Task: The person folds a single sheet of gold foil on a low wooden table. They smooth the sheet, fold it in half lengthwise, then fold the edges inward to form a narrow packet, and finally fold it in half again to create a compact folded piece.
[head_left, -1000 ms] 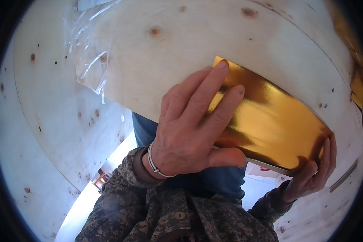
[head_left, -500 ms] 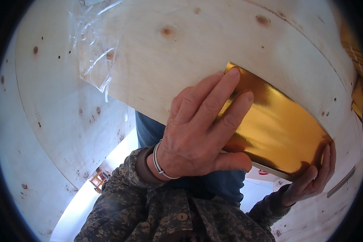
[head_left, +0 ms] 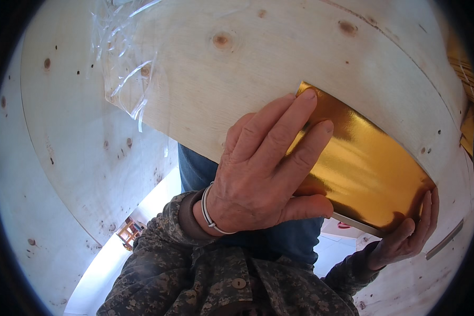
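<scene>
A shiny gold rectangular sheet (head_left: 368,163), with a pale edge along its near side, lies slanted on the plywood tabletop. My left hand (head_left: 266,168), a metal bangle at its wrist, rests across the sheet's left end. Its fingers are stretched out and apart, the fingertips on the gold face and the thumb by the near edge. At the other end, my right hand (head_left: 411,234) grips the right corner, thumb at the near edge and fingers around the end. The sheet's left part is hidden under my left hand, and its underside does not show.
Crumpled clear plastic film or strips (head_left: 129,68) lie at the upper left of the plywood tabletop (head_left: 195,100). Gold pieces (head_left: 470,126) are at the far right edge. A thin strip (head_left: 445,239) lies to the right of my right hand.
Almost nothing differs. The sheet's left end and my left hand sit very slightly further right in the picture; both hands keep the same hold.
</scene>
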`<action>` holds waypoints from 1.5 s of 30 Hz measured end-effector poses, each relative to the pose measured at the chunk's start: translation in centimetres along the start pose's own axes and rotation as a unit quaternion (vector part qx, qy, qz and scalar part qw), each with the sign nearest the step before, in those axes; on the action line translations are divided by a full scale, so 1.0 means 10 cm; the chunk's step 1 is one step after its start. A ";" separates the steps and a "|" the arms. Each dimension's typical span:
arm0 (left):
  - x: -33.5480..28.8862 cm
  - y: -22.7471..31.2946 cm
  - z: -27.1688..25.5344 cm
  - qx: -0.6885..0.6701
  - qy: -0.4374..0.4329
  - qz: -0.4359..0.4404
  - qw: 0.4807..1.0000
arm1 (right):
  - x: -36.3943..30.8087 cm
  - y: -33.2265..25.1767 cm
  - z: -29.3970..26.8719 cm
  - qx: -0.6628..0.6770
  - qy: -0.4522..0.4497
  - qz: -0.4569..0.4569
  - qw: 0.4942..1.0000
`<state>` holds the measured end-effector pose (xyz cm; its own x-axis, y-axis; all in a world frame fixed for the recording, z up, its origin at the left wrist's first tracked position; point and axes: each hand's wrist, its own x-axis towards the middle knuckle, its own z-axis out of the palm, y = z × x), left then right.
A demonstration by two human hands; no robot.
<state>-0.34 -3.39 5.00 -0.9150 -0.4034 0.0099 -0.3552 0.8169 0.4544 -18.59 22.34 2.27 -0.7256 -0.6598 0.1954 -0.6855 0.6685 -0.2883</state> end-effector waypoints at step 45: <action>0.01 -0.01 0.01 -0.011 0.013 -0.002 1.000 | 0.01 -0.01 0.00 0.004 -0.003 -0.005 1.000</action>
<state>-0.39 -3.52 4.86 -0.9077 -0.4184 0.0316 -0.3548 0.8056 0.4744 -18.58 22.19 2.33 -0.7177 -0.6688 0.1938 -0.6929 0.6582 -0.2944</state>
